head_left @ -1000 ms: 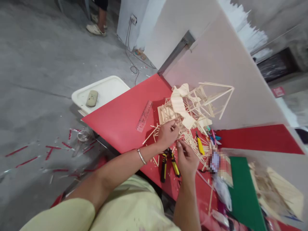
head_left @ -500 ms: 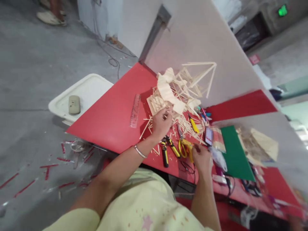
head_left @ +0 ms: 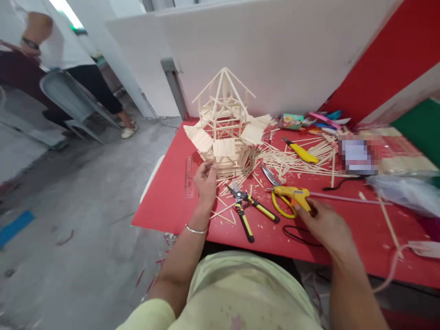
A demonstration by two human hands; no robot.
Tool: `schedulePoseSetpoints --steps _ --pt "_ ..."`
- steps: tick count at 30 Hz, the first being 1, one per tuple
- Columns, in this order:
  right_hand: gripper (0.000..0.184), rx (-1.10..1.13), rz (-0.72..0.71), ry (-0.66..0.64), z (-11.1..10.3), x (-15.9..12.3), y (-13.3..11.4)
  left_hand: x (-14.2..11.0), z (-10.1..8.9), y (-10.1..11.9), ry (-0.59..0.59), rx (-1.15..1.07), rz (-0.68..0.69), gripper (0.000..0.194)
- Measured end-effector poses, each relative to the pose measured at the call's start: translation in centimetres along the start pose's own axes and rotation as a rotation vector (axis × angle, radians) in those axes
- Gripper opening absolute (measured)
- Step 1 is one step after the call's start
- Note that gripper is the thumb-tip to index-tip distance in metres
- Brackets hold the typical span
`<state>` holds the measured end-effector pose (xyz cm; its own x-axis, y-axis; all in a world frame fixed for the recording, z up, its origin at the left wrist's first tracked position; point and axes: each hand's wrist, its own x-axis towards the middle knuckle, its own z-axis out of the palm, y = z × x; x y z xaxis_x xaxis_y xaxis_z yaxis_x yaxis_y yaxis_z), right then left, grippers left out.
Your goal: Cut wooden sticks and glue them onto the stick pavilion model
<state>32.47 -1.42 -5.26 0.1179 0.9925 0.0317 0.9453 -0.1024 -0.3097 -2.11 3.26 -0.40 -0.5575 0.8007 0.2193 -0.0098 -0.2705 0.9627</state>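
A model pavilion of thin wooden sticks stands on the red table, with a pointed open frame on top and slatted roof panels around it. My left hand is closed at its lower front left, fingertips pinched against its edge; what lies between them is too small to make out. My right hand grips a yellow glue gun, its nozzle pointing left. Under the gun lie scissors with yellow handles. Black-and-yellow pliers lie spread open between my hands.
Loose sticks are strewn right of the model, with a yellow utility knife among them. A clear ruler lies at left. A blurred phone and plastic bag are at right. A person stands beyond a chair.
My right hand has left the model, moved right and taken hold of the glue gun, now lifted above the scissors. My left hand stays at the model. The view has swung round.
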Motion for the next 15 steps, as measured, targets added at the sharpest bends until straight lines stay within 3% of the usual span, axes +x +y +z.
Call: schedulePoseSetpoints --steps 5,10,15 --pt "0.062 0.16 -0.035 -0.098 0.0 0.5 1.3 0.0 0.3 0.5 0.034 0.067 0.043 0.025" --pt "0.059 0.295 0.07 -0.14 -0.2 0.7 2.2 1.1 0.8 1.7 0.064 0.149 0.071 0.018" --pt "0.041 0.697 0.142 -0.123 -1.9 -0.1 0.4 1.9 0.4 2.2 0.025 0.261 0.074 0.019"
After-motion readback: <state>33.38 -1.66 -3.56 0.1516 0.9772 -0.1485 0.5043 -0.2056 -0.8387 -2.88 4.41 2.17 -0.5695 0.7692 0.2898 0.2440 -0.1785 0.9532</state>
